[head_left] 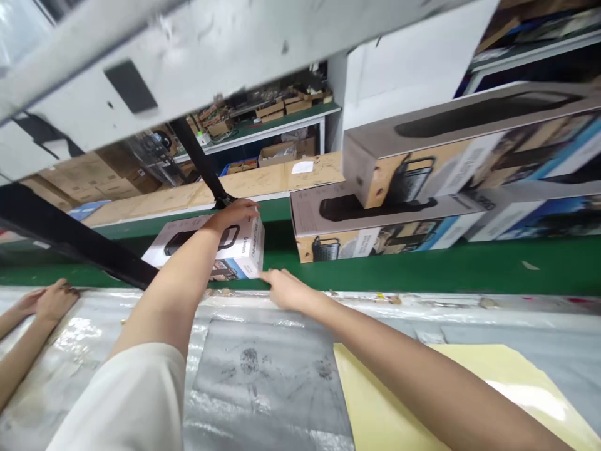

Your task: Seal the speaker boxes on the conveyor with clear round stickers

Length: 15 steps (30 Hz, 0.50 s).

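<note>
A white printed cardboard box (241,248) lies at eleven o'clock, left hand (237,213) over its two-o'clock edge, grip unclear, right hand (287,289) touching its four-o'clock corner, forefinger extended. Uneven pushing could skew it.

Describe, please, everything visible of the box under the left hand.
The box looks like closed printed cardboard: pale top showing a black handled shape, white end with lettering, front with colored picture and blue band. It lies on the green surface. The left hand rests on its far right corner; the right hand has a fingertip at the near lower corner. The left forearm hides part.
</note>
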Motion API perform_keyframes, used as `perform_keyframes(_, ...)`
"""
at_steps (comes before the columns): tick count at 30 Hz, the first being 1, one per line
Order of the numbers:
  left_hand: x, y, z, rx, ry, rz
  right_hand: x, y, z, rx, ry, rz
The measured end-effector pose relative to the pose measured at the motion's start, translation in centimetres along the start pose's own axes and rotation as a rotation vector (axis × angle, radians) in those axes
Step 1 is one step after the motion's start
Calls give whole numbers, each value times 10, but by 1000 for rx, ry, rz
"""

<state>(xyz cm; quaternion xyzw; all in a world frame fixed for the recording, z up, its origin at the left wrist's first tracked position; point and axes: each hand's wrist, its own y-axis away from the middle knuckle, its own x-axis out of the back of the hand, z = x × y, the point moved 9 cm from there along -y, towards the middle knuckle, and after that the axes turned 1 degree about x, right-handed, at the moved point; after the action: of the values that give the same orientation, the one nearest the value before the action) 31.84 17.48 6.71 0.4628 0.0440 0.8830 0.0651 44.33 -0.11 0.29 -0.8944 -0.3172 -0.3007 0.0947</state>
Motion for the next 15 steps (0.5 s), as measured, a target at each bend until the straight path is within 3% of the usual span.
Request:
perform_keyframes(3,14,17,18,-50,-76,193,21,76,-5,98,3,-23)
perform_keyframes(6,16,43,34,-32,-167,315,47,168,20,72,36,62)
perform_keyframes(9,-5,85,34,-19,-296,302,67,265,66,-23,131,274)
perform_keyframes(12,-32,142,34,-176,-495,320,80,358,96,-64,274,618)
perform_keyframes(15,-69,196,49,-372,-442,261,72,412,105,-90,398,779)
